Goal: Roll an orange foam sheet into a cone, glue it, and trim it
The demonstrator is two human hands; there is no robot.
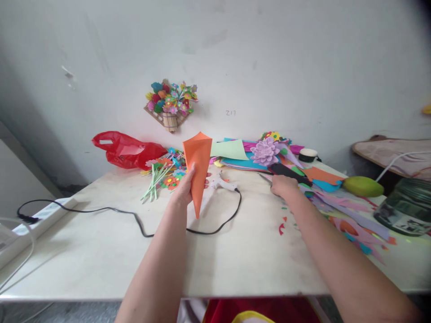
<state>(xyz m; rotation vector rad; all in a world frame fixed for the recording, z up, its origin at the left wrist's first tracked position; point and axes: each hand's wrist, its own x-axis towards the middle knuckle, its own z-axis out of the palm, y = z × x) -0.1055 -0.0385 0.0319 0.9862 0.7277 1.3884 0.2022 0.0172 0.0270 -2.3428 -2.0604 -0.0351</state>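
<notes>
Well, from here I see the left hand [186, 185] gripping an orange folded sheet [199, 157], point downward, above the bench [101, 251] near a white glue gun [222, 182]; the right hand [284, 185] curls around scissors [266, 179] farther right.

I see orange cone [201, 157] matt, paper-like; red bag [129, 150] thin glossy plastic; jar [404, 206] shiny, glass-like; tabletop [101, 260] smooth, faint sheen; wall [269, 54] matt from my end.
</notes>
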